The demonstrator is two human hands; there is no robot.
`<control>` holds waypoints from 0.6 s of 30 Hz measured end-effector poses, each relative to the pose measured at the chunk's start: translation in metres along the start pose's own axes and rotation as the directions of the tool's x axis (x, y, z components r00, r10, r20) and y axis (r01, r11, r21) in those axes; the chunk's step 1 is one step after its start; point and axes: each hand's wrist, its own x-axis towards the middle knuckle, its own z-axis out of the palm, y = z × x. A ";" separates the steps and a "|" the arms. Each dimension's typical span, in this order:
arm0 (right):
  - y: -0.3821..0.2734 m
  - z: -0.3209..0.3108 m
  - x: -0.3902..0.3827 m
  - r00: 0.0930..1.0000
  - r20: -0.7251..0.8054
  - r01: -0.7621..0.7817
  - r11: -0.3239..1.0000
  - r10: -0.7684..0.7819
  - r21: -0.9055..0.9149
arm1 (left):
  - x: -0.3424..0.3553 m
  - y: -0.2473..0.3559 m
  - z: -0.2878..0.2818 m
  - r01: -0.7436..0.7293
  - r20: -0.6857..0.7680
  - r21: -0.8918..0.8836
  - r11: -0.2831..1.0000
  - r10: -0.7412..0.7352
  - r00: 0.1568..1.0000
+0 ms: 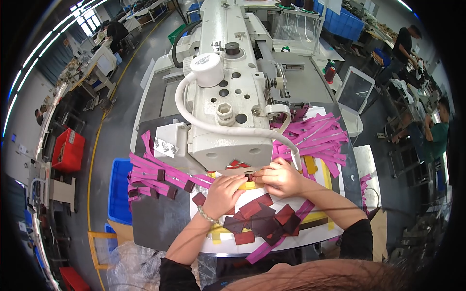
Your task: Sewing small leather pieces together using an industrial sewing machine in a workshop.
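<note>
My left hand [226,193] and my right hand [278,179] meet at the front of a white industrial sewing machine [228,145]. Between their fingertips shows a small dark patch [250,178], just above a yellow strip [249,185] on the work plate. The right thumb and fingers pinch at this patch. Bent and pressed together, the left fingers reach its other side; their tips are partly hidden under the machine head. A loose pile of dark red and blackish patches [262,219] lies on the white plate near my wrists, with a magenta zipper [264,250] under it.
Magenta zippers [315,138] fan out right of the machine head; more zippers [160,174], some with dark ends, lie at left. A thin hose [238,130] curves above my hands. A blue bin [119,191] stands left of the table. Other people work at far right.
</note>
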 end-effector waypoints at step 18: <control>0.000 -0.006 -0.026 0.829 -0.472 -0.422 0.890 0.300 -0.174 | -0.001 -0.003 -0.003 -0.046 0.033 0.026 0.999 0.045 0.998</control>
